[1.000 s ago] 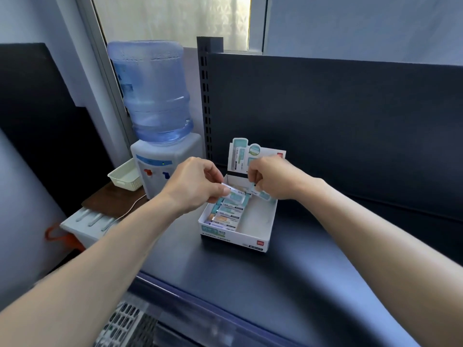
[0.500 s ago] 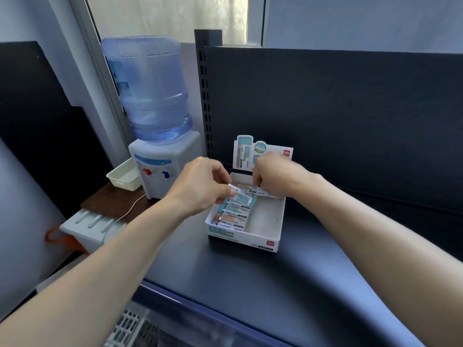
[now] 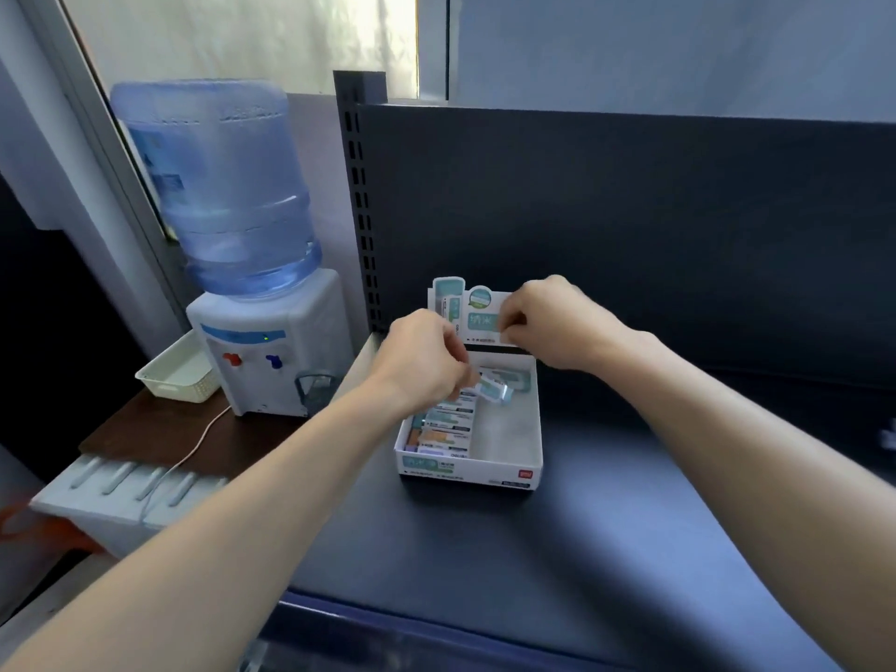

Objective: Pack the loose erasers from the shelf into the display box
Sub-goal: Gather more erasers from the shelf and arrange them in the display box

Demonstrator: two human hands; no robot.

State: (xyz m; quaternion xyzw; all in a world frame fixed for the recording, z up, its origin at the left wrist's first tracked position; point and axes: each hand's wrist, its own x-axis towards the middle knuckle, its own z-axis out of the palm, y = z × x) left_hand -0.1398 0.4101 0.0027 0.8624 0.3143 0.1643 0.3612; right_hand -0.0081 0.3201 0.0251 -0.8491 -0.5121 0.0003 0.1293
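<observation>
Reaching over the display box point(image 3: 469, 467) on the shelf point(image 3: 606, 526), the left hand point(image 3: 426, 361) pinches one eraser point(image 3: 495, 391) by its end; its long axis runs left to right, free end pointing right, slightly down. The right hand point(image 3: 557, 327) hangs curled by the box's header card point(image 3: 480, 318); whether it grips anything is unclear.

We get soft daylight from the window point(image 3: 242, 36) up top; whole shot's slightly blurry, edges bowed.

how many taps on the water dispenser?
2. A red tap on the left and a blue tap to its right, both on the front of the water dispenser. None look hidden.
</observation>
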